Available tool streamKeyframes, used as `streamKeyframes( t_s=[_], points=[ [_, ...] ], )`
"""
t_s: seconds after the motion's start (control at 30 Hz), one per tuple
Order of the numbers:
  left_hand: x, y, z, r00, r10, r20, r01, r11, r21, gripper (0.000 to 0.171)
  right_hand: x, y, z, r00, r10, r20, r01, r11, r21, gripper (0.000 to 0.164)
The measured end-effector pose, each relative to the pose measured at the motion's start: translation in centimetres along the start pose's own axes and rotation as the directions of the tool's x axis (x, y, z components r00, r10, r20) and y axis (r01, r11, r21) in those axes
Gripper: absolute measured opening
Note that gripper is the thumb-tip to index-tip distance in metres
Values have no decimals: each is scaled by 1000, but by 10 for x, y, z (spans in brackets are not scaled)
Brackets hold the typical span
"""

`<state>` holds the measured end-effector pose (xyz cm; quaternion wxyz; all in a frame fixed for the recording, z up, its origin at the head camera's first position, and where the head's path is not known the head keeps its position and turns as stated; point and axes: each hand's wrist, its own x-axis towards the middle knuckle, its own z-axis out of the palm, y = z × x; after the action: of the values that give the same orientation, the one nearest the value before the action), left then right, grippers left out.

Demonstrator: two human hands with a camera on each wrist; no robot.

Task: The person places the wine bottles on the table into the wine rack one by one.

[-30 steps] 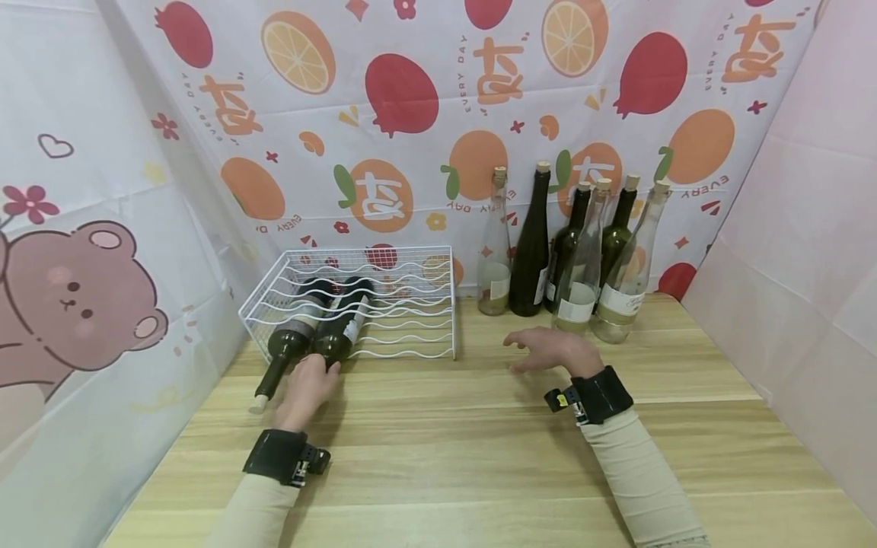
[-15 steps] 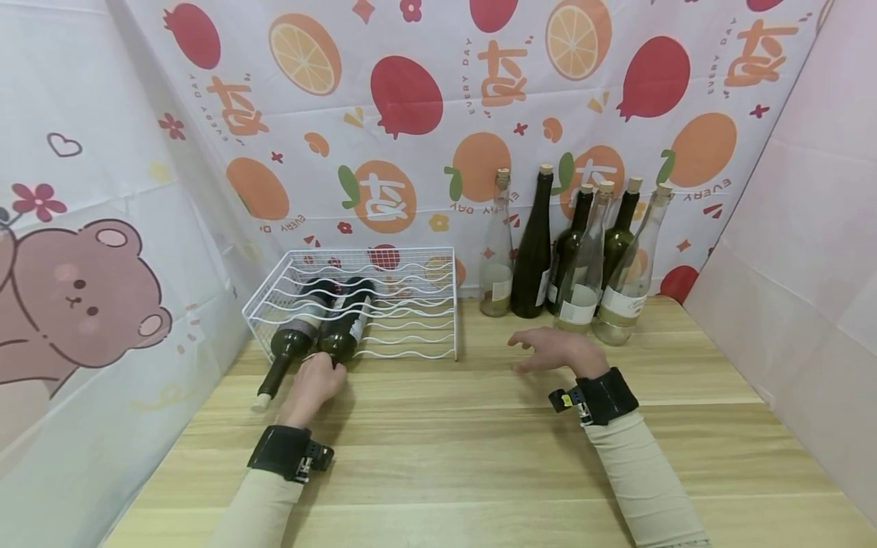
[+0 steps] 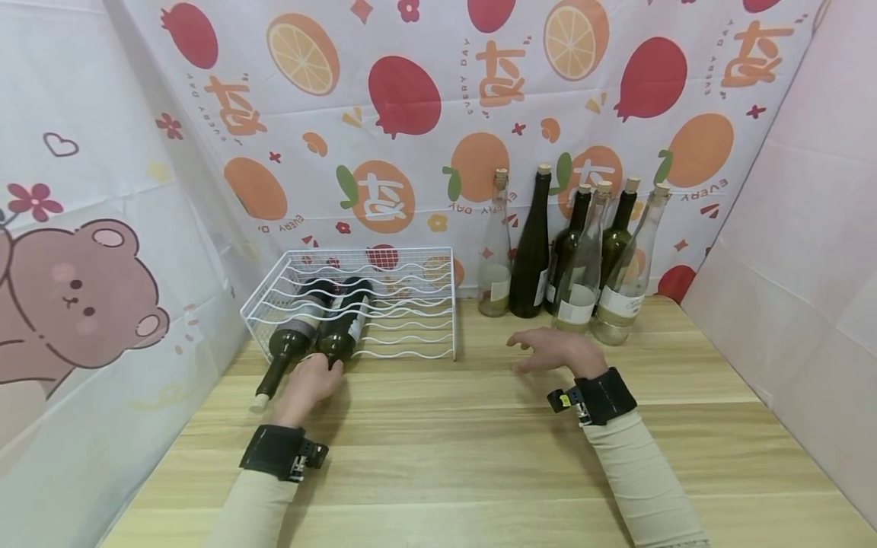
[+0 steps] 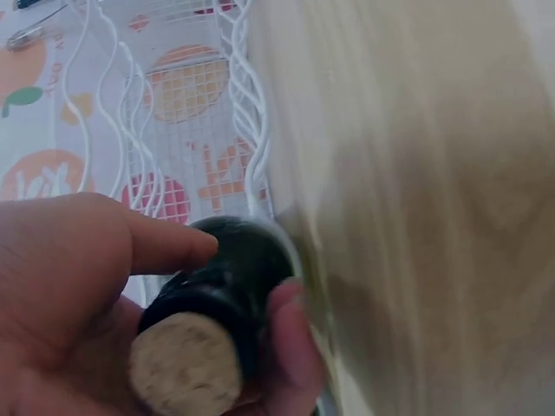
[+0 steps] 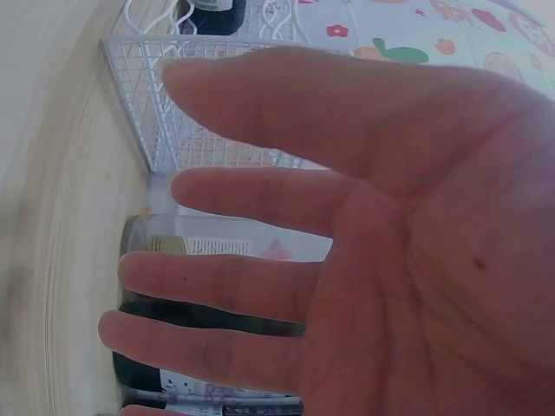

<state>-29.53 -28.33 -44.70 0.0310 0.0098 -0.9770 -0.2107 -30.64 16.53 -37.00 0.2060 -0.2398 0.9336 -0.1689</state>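
Note:
My left hand (image 3: 310, 386) grips the neck of a dark green wine bottle (image 3: 340, 332) that lies in the white wire rack (image 3: 411, 354). In the left wrist view the cork (image 4: 186, 364) shows between the curled fingers and thumb, with the bottle's shoulder behind it. Just left of it, a second dark wine bottle (image 3: 291, 344) lies in the rack, its corked neck sticking out toward me. My right hand (image 3: 556, 352) hovers in front of the standing bottles, fingers spread and holding nothing, as the right wrist view (image 5: 416, 225) of the palm shows.
Several corked bottles stand at the back right, among them a clear bottle (image 3: 495, 285), a tall dark bottle (image 3: 530, 262) and a labelled clear bottle (image 3: 620, 304). Fruit-printed cloth (image 3: 404, 95) hangs behind the wooden table (image 3: 438, 457). Side cloths hang at left and right.
The left hand stays on the bottle's neck, with only a slight shift. The right hand keeps its place and spread pose; the bottles look unmoved.

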Motion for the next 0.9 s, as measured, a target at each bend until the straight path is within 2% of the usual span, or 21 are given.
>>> streamKeyframes(
  t_s=[0.1,0.17,0.2,0.27,0.33,0.43,0.57,0.77,0.9],
  points=[
    [-2,-2,-7,996,-17,83,21,999,-45,44,0,0,1,1000,-2,2,2,1000,-1,56],
    [-10,8,-21,983,-31,179,48,994,-94,46,0,1,1,1000,-4,4,4,1000,1,56],
    [-15,14,-29,977,-30,212,54,993,-108,46,0,1,0,1000,-9,6,9,1000,-4,56],
    [-17,16,-32,968,-37,247,71,989,-133,48,0,1,0,1000,-14,9,14,1000,-7,57],
    [-18,18,-34,966,-37,257,75,988,-137,50,0,1,-1,1000,-12,10,12,1000,-4,57],
    [-19,20,-35,970,-30,242,64,989,-134,54,1,2,-1,1000,-16,11,16,1000,-3,56],
    [-21,23,-37,976,-20,215,45,993,-110,54,0,1,-2,1000,-16,9,16,1000,0,55],
    [-21,24,-38,979,-33,199,49,996,-77,47,2,1,-1,1000,-6,8,6,1000,-8,55],
    [-22,22,-37,984,-34,178,46,997,-63,49,1,0,-1,1000,-2,11,2,1000,-8,54]
  ],
)
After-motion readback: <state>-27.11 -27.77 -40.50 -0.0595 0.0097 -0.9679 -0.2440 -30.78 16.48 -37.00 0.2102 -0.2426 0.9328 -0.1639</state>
